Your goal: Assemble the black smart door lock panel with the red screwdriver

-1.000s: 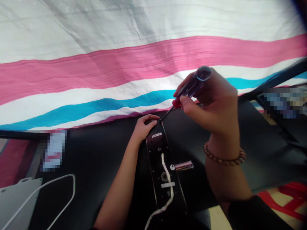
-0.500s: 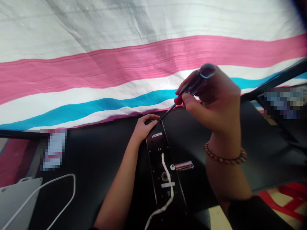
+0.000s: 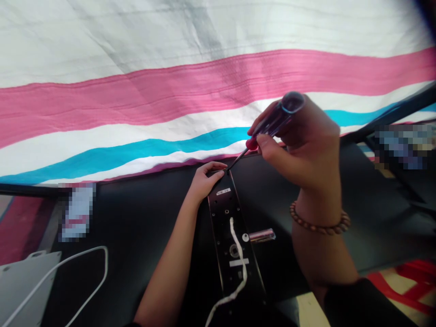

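"Plate (image 3: 221, 213): where does it lie?"

"Lengthwise on the black table (image 3: 136, 209), with a white cord (image 3: 235, 254) running along it."

"And the hands?"

"Right hand (image 3: 303, 150), a bead bracelet (image 3: 320, 225) at its wrist, grips a screwdriver (image 3: 275, 120), tip at the plate's far end. Left hand (image 3: 204, 181) lies curled on that end, fingertips (image 3: 221, 166) just beside the tip."

"Is the left holding anything?"

"Can't tell."

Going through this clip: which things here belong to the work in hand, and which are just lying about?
In use: right hand, screwdriver, left hand, long black faceplate.

Lying about: white cord on the faceplate, metal bar, white cable, grey metal plate.
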A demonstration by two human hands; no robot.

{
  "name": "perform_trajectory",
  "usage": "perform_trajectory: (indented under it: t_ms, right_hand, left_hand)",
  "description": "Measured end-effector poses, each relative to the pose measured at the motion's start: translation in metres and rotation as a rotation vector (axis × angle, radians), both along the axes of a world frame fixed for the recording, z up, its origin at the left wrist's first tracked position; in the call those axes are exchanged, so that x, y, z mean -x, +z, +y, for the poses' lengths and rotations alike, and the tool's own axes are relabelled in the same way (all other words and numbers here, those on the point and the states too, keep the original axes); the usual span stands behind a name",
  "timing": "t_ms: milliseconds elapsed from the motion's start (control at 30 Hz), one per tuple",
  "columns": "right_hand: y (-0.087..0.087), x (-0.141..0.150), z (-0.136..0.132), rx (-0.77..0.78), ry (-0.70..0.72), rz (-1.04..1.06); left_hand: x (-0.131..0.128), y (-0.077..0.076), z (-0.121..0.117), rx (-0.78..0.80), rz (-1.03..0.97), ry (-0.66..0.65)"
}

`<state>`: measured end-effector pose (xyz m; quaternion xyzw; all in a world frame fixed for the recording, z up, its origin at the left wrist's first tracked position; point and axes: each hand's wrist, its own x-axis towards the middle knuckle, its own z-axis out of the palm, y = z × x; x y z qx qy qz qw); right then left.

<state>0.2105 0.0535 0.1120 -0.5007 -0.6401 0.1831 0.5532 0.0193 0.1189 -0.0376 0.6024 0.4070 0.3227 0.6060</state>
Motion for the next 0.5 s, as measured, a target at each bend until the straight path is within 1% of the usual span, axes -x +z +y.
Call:
perform_trajectory:
  t_ms: [267,500]
  right_hand:
    - [0.002,0.0016,-0.001,0.021,-0.017,-0.004]
    - [0.0008,0.0035,0.0011,0.036,0.011,0.017]
  left_hand:
    - [0.0004,-0.0005,0.0004,-0.022,0.001,-0.007]
    - [0.0,0.0047,-0.0021,-0.015,0.024,-0.01]
